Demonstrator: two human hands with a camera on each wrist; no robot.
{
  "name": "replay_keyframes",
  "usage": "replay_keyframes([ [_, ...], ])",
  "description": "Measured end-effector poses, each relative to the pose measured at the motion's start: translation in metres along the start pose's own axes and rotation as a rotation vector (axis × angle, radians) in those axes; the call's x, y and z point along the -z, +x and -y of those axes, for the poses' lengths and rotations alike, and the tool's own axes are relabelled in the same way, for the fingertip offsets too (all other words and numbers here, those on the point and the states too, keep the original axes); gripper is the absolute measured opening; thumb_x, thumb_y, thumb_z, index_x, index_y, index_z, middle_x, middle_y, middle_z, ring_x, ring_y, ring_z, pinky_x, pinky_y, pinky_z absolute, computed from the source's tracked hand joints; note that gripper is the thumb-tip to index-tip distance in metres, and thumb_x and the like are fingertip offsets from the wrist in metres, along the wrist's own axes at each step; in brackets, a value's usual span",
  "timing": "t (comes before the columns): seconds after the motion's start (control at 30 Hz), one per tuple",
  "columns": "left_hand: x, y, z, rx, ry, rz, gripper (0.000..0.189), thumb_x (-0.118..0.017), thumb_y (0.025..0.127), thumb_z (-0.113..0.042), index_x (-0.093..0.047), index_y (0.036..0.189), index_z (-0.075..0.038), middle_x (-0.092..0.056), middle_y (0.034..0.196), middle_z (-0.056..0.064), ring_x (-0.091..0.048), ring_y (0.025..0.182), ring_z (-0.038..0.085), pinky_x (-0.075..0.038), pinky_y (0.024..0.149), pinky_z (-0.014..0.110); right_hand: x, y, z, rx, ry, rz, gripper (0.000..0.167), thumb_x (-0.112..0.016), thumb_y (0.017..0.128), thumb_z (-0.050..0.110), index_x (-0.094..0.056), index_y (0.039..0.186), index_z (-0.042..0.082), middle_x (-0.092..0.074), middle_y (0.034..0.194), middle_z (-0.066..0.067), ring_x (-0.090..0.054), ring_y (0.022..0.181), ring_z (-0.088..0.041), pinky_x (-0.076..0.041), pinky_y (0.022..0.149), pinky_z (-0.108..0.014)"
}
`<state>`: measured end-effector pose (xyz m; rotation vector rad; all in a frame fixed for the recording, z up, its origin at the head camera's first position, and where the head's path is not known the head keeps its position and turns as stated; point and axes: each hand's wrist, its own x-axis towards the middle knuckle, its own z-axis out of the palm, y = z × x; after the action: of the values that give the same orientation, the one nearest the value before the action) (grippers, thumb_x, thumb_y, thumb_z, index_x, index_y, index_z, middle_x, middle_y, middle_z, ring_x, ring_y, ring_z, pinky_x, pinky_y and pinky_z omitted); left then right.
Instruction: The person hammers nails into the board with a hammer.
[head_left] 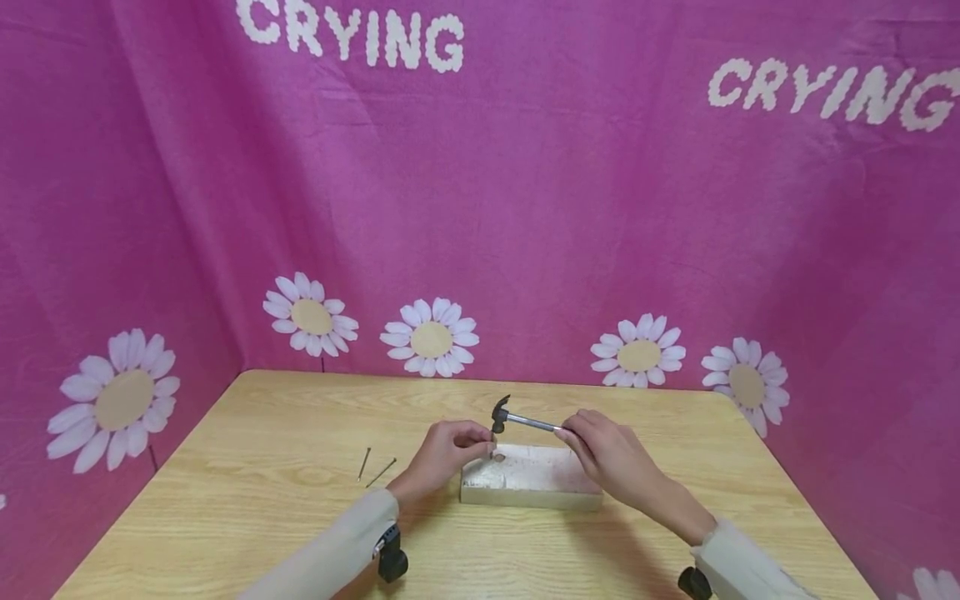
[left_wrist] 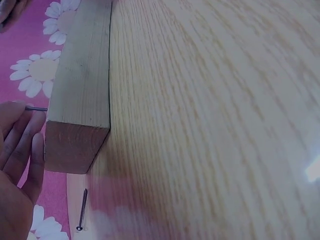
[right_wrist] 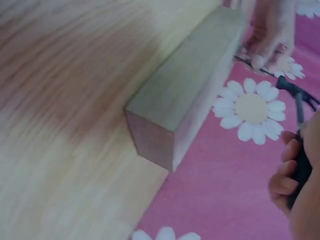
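Observation:
A pale wooden block (head_left: pixel 536 477) lies flat on the table, its long side facing me. At its left end my left hand (head_left: pixel 444 457) pinches a nail (left_wrist: pixel 36 108) between thumb and fingertips, point down against the block's top. My right hand (head_left: pixel 621 462) grips a small claw hammer (right_wrist: pixel 300 107) by its black handle. The hammer's dark head is right at the top of the nail; whether they touch I cannot tell. Near the nail, a round brownish mark (head_left: pixel 500 457) shows on the block's top.
Two loose nails, one upright in the picture (head_left: pixel 363 464) and one slanting (head_left: pixel 381 472), lie on the wood-grain table (head_left: pixel 285 433) left of my left hand. Behind the table hangs a pink cloth (head_left: pixel 525 208) with white daisies and lettering.

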<state>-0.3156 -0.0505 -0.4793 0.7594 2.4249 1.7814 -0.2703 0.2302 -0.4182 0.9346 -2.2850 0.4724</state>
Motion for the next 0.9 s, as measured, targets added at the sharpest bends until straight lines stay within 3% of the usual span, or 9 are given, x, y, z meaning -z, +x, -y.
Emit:
replay_keyframes([
  [0.2,0.0011,-0.0010,-0.0006,0.012,-0.006,0.005,0.017,-0.073,0.099,-0.009,-0.076,0.110,0.003,-0.079,0.106,0.009,-0.072,0.095,0.012,-0.056,0.083,0.017,0.0024,0.0053,0.0010,-0.051,0.102,-0.142,0.012,-0.068,0.097,-0.002,-0.066,0.097,0.010,-0.050,0.080,0.007,-0.042,0.070,-0.004,-0.037,0.058,-0.019],
  [0.37,0.0016,-0.0001,0.0008,-0.006,-0.003,0.000,0.016,-0.074,0.098,-0.008,-0.077,0.110,0.002,-0.079,0.105,0.009,-0.072,0.093,0.012,-0.057,0.083,0.018,-0.0043,0.0013,0.0044,-0.039,0.062,0.008,0.011,-0.070,0.098,0.003,-0.066,0.092,0.012,-0.052,0.078,0.011,-0.043,0.071,0.000,-0.040,0.058,-0.018],
  [0.43,0.0013,0.0002,0.0021,-0.016,-0.010,0.001,0.016,-0.074,0.098,-0.007,-0.077,0.110,0.003,-0.079,0.106,0.011,-0.073,0.093,0.012,-0.058,0.083,0.019,-0.0064,-0.0007,0.0046,-0.031,0.044,0.032,0.011,-0.071,0.097,0.004,-0.066,0.092,0.012,-0.053,0.079,0.011,-0.043,0.071,0.001,-0.041,0.057,-0.018],
  [0.6,0.0000,0.0004,0.0030,-0.031,-0.038,0.016,0.020,-0.073,0.098,-0.007,-0.075,0.112,0.007,-0.079,0.108,0.014,-0.073,0.095,0.012,-0.059,0.086,0.021,-0.0042,0.0008,0.0021,-0.039,0.107,-0.126,0.012,-0.068,0.097,-0.003,-0.066,0.097,0.009,-0.051,0.080,0.007,-0.043,0.071,-0.004,-0.040,0.060,-0.019],
  [0.67,-0.0002,0.0004,0.0022,-0.030,-0.035,0.017,0.021,-0.073,0.098,-0.008,-0.075,0.113,0.007,-0.079,0.109,0.013,-0.073,0.096,0.012,-0.059,0.086,0.021,-0.0035,0.0008,0.0012,-0.035,0.112,-0.143,0.013,-0.068,0.097,-0.004,-0.066,0.098,0.009,-0.051,0.080,0.006,-0.044,0.072,-0.005,-0.040,0.060,-0.019],
  [0.83,0.0004,0.0003,0.0005,-0.020,0.008,0.013,0.016,-0.073,0.098,-0.009,-0.077,0.110,0.001,-0.079,0.107,0.009,-0.073,0.094,0.012,-0.058,0.085,0.020,-0.0061,-0.0040,0.0014,0.027,0.020,0.020,0.008,-0.071,0.096,0.002,-0.068,0.093,0.009,-0.057,0.080,0.007,-0.046,0.072,-0.001,-0.045,0.059,-0.019],
  [0.9,0.0007,0.0003,0.0007,-0.021,0.022,0.012,0.014,-0.073,0.098,-0.009,-0.078,0.109,-0.002,-0.079,0.107,0.008,-0.073,0.094,0.012,-0.058,0.085,0.020,-0.0060,-0.0041,0.0021,0.043,0.011,0.032,0.008,-0.072,0.096,0.002,-0.068,0.093,0.009,-0.057,0.080,0.008,-0.046,0.072,0.000,-0.045,0.059,-0.019],
])
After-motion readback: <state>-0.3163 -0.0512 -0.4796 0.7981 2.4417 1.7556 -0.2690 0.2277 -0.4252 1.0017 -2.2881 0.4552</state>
